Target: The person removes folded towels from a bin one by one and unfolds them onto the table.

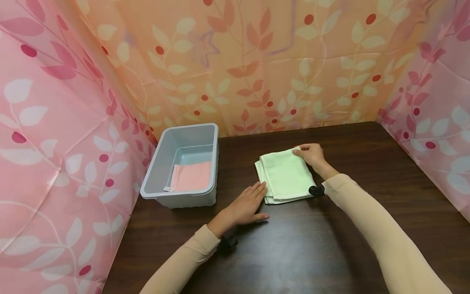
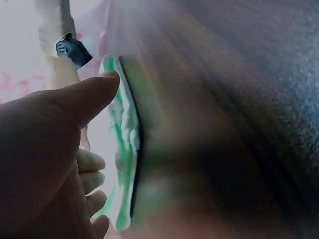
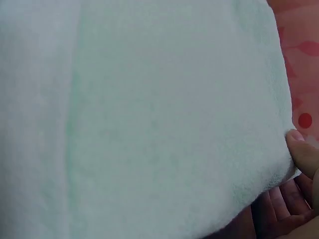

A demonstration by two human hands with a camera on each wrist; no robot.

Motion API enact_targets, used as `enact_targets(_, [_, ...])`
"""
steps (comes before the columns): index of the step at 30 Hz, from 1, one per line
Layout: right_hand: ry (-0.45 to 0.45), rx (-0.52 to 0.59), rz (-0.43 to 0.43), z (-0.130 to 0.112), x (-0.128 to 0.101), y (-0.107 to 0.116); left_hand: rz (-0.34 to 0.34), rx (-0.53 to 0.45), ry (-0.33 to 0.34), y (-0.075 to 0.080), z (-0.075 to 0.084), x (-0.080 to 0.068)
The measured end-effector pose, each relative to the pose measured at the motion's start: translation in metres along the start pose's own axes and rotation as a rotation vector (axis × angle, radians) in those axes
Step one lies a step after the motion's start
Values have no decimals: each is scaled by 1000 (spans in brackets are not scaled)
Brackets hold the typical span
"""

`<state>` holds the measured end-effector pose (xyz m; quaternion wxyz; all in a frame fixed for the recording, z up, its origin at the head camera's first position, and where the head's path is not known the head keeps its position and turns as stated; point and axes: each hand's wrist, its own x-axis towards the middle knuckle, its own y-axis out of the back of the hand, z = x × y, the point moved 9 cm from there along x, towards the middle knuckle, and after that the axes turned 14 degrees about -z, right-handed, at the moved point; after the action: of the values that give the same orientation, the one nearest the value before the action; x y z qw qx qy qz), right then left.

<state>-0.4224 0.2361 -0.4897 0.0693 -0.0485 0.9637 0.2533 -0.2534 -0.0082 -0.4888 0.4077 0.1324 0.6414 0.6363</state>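
A light green towel, folded into layers, lies on the dark wooden table. My right hand pinches its far right corner between thumb and fingers; in the right wrist view the thumb lies over the towel's edge, with the fingers beneath. At the towel's left edge is my left hand, its fingers straight and the fingertips touching the cloth, the thumb spread toward me. The left wrist view shows the towel's layered edge just beyond the left hand's fingers.
A grey plastic bin stands on the table to the left, with a folded pink towel inside. Flowered curtains hang behind the table and on both sides. The brown tabletop stretches toward me.
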Motion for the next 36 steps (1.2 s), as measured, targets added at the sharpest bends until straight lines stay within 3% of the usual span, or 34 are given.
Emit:
enact_targets(7, [31,-156,28,-3,2,3,-46,0,17,-9,-3,6])
enact_targets(15, [64,-243,31,-5,1,2,-68,-1,21,-12,-4,10])
enact_targets(28, [58,-271,3,-6,-1,3,-68,-4,19,-14,-5,13])
enact_targets(33, [55,-283,-20,-20,-5,6,-59,-11,19,-13,-7,11])
enact_targets(36, [98,-299,-76,-37,-12,0,-53,-19,26,-10,-9,9])
